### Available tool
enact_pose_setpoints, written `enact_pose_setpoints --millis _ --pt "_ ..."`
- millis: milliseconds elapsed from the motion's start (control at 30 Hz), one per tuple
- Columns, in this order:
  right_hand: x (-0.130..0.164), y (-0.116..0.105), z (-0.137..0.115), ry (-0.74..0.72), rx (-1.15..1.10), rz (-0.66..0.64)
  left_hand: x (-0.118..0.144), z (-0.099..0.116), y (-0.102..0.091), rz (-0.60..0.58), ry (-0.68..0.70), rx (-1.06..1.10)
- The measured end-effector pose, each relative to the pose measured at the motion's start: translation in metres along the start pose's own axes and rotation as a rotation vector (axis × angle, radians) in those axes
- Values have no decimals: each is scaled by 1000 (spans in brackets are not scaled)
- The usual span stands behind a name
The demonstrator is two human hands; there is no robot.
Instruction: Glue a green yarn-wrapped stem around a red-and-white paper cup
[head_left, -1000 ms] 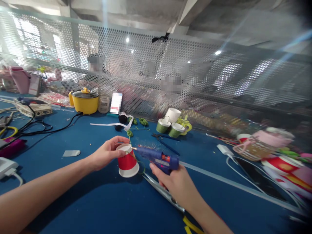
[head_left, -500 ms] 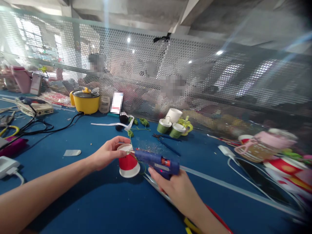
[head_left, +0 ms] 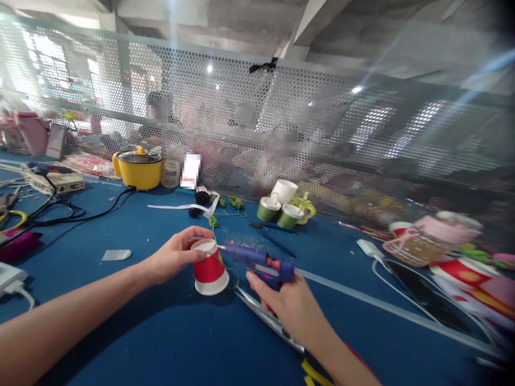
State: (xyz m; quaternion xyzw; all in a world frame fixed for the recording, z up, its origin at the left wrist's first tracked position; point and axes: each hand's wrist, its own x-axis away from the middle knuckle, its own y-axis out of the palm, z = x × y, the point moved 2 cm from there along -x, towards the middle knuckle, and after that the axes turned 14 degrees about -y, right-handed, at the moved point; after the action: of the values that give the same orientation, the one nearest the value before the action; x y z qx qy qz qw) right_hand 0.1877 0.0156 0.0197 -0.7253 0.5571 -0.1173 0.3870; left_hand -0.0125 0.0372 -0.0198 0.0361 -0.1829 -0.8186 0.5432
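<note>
My left hand (head_left: 183,253) grips a red and white paper cup (head_left: 210,272), upside down with its wide white rim low and its base up. In my right hand (head_left: 284,297) is a blue hot glue gun (head_left: 257,260), its metal nozzle pointing left at the cup's upper right edge. Whether the nozzle touches the cup I cannot tell. Green yarn (head_left: 213,221) runs from a small bundle behind the cup and down along its right side. Beneath my right hand lie scissors (head_left: 265,316) with long metal blades, partly hidden.
Two small green-wrapped cups (head_left: 269,209) and pliers (head_left: 277,241) lie behind the glue gun. A yellow electric pot (head_left: 140,170) stands at the back left. To the right are a phone (head_left: 426,295) with a white cable and a pink-topped jar (head_left: 426,244). A perforated screen (head_left: 225,107) borders the table.
The glue gun's nozzle has drawn back slightly to the right, from over the cup's base to its upper edge. The view has shifted a little. Both hands keep their holds.
</note>
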Motion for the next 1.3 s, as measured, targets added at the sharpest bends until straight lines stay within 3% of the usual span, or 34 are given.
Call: enact_pose_setpoints --millis 900,1300 --pt "4 2 0 72 -110 -94 0 0 0 -8 3 6" --pt "-2 0 7 50 -95 -50 -2 -1 -2 -21 7 7"
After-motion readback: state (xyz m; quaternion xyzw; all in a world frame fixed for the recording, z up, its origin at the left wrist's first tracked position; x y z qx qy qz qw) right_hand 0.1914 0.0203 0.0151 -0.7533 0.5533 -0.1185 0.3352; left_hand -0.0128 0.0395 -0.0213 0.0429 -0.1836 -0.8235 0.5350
